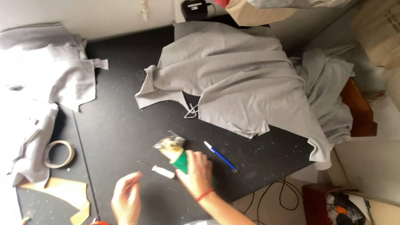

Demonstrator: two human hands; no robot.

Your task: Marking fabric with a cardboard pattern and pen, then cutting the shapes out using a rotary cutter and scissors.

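Your right hand (196,173) has its grip wrapped around the green-handled cutting tool (174,152) near the counter's (121,129) front edge. Your left hand (126,202) hovers beside it, fingers spread, holding nothing. A blue pen (220,156) lies just right of the tool.

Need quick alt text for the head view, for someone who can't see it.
The right hand grips a green-handled cutting tool on a black table; the left hand hovers open beside it. A blue pen, tape roll and grey fabric lie around.
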